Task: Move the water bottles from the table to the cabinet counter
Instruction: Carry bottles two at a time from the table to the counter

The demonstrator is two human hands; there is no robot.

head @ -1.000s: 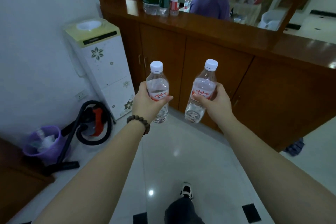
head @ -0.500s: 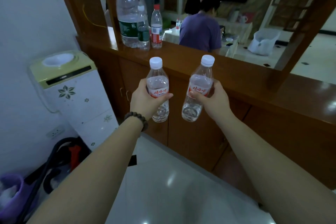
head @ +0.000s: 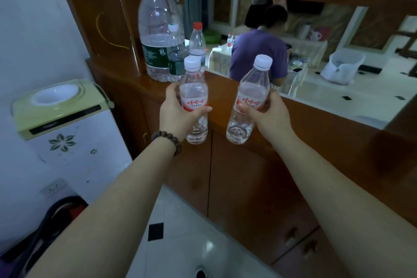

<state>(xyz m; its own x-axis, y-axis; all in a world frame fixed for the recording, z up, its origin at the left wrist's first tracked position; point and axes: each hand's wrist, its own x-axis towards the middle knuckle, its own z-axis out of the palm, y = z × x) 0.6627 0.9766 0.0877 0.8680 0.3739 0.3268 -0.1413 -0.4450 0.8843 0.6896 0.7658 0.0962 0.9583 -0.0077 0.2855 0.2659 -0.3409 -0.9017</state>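
Water bottles, two small clear ones with white caps and red-printed labels, are carried at chest level in front of the cabinet, one in each hand. The left hand (head: 178, 115) wraps its fingers and thumb round the label band of the left water bottle (head: 195, 99), which stands upright; a bead bracelet (head: 168, 141) sits on that wrist. The right hand (head: 268, 117) grips the right water bottle (head: 250, 99) at the same band, and this one tilts with its cap leaning to the right. Both bottles hang in the air just short of the counter (head: 228, 95), its glossy wooden edge showing behind them.

These look like thin, full plastic bottles: light enough for one hand, slightly squeezable, smooth, so the labelled waist seems the surest place to hold, with a flat base that should stand steadily once set down.

Farther back on the counter, at its left end, stand a large 6L jug (head: 155, 36), a green-labelled bottle (head: 176, 52) and a red-capped bottle (head: 197, 40), close together. To the left, below, a water dispenser (head: 61, 110) stands against the wall. Beyond the counter opening a person in a purple shirt (head: 259, 54) sits facing away.
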